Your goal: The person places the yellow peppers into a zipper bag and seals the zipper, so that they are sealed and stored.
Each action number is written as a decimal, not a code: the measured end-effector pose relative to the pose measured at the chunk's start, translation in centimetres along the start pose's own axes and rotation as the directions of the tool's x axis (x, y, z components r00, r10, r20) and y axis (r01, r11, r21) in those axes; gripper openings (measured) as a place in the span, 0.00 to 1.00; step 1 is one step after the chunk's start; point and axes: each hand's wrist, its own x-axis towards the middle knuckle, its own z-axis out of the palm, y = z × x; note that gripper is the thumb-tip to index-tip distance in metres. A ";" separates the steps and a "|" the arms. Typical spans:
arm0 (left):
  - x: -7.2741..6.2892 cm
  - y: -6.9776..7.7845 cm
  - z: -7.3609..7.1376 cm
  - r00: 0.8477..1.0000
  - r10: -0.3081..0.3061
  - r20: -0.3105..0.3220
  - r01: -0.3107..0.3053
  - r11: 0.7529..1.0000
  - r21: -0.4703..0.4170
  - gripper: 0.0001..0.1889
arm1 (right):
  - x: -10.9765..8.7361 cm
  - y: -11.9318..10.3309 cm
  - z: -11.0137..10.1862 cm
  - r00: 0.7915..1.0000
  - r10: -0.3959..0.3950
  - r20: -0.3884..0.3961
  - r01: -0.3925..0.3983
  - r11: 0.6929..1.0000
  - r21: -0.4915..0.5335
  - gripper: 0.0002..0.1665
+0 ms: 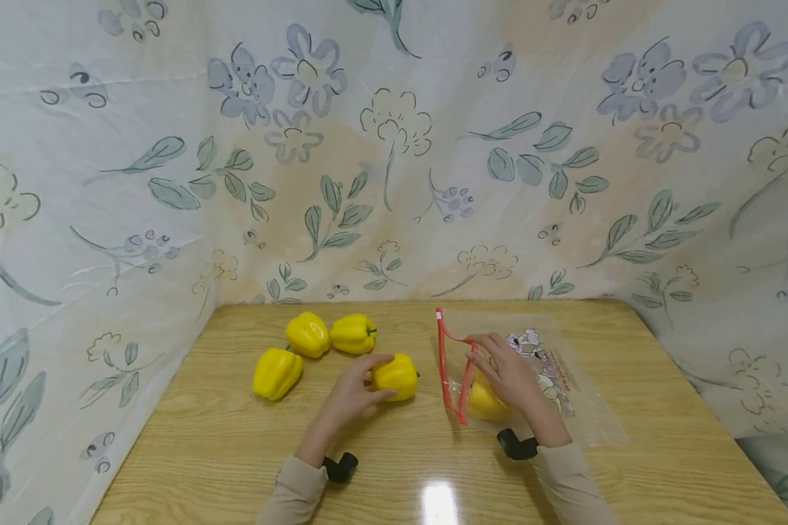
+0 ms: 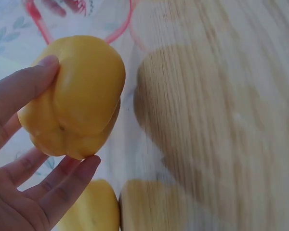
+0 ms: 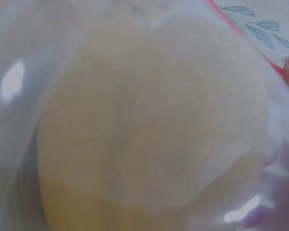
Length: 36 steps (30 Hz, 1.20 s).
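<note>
My left hand (image 1: 351,391) grips a yellow bell pepper (image 1: 397,378) between thumb and fingers, close over the table. In the left wrist view, the thumb lies on one side of this pepper (image 2: 82,91) and the fingertips reach its lower end. To the right lies a clear zip bag (image 1: 587,412) with a red-edged mouth facing left, standing partly apart. My right hand (image 1: 514,375) pinches the upper red edge of that mouth. Inside the bag, beneath the right hand, is another yellow bell pepper (image 1: 486,402); its blurred shape (image 3: 154,130) fills the right wrist view through the plastic.
Three more yellow bell peppers, a front one (image 1: 278,373), a middle one (image 1: 308,335) and a right one (image 1: 353,333), sit left of the bag on the wooden table (image 1: 236,452). Floral cloth (image 1: 394,219) hangs behind and at both sides.
</note>
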 end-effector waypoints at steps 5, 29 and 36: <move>0.1 0.6 0.7 1.000 0.022 -0.017 -0.022 1.000 -0.001 0.29 | -0.1 0.0 -0.1 1.000 0.007 0.010 -0.007 1.000 -0.007 0.17; 2.1 3.5 3.8 0.999 0.049 -0.004 -0.049 0.998 -0.035 0.29 | -0.1 -0.5 -0.3 0.999 0.026 0.023 -0.025 0.999 -0.026 0.18; 2.8 3.5 4.7 0.999 0.034 -0.026 -0.034 0.999 -0.017 0.29 | -0.1 -0.6 -0.4 0.999 0.031 0.030 -0.031 0.999 -0.027 0.18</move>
